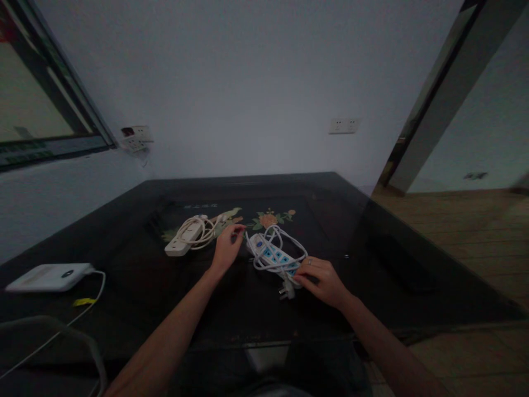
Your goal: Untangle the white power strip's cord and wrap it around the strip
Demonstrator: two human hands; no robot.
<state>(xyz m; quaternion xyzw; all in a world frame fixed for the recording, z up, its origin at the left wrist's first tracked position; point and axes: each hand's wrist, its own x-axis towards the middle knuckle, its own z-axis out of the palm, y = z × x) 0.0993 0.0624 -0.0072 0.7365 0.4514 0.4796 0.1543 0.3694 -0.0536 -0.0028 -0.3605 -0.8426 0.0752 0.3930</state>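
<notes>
A white power strip with blue sockets (270, 252) lies at a slant on the dark table, its white cord (294, 241) looped loosely over it. The three-pin plug (286, 290) rests by its near end. My left hand (227, 247) is at the far left end, thumb and finger pinched at a loop of the cord. At the near right end, my right hand (321, 279) has thumb and fingers closed on the strip and the cord lying along it. A second, plain white power strip (178, 246) with its cord coiled on top lies left of my left hand.
The black table (136, 309) has a printed flower pattern (268, 220). A white power bank (49, 277) with a cable sits at the left, near a yellow tag (84, 302). A dark flat object (407, 264) lies at the right. Wall sockets (344, 126) are behind.
</notes>
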